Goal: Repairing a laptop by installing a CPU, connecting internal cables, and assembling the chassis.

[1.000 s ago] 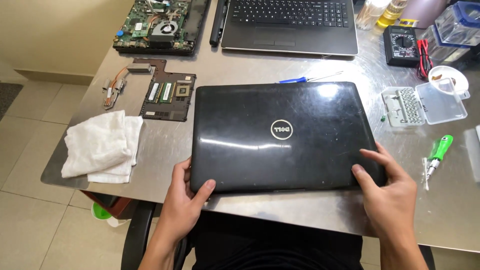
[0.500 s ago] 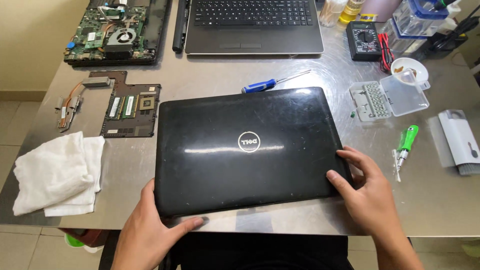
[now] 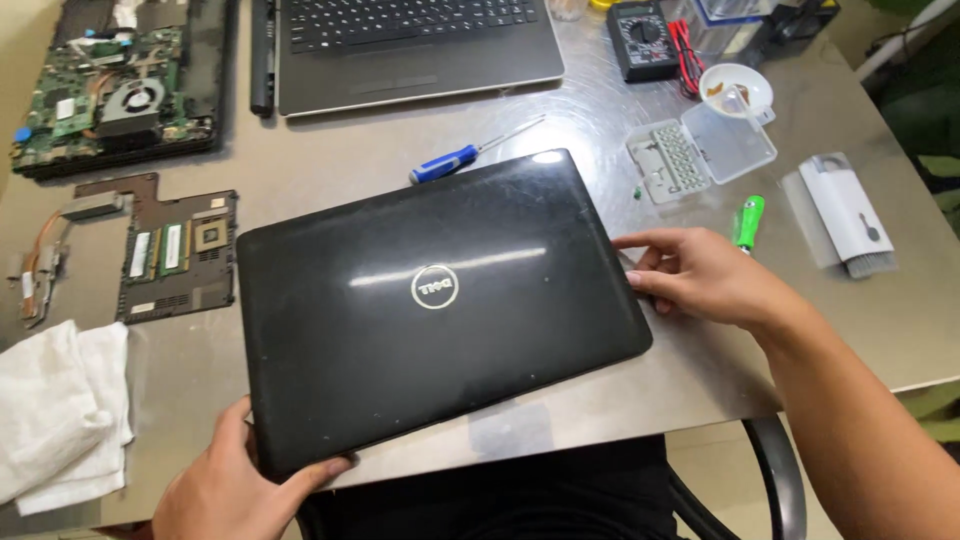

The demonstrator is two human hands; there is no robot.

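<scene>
A closed glossy black laptop lies on the metal table, turned slightly so its right end points away from me. My left hand grips its near left corner, thumb on the lid. Against the laptop's right edge rests my right hand, fingers spread and touching the side, beside a green-handled screwdriver.
A blue screwdriver lies behind the laptop. An open laptop and a bared motherboard sit at the back, a panel with memory sticks and white cloth at left. A bit case, multimeter and cleaning brush are right.
The laptop has been turned anticlockwise and lies askew. My right hand moved from the near right corner up to the right edge; my left hand stayed at the near left corner.
</scene>
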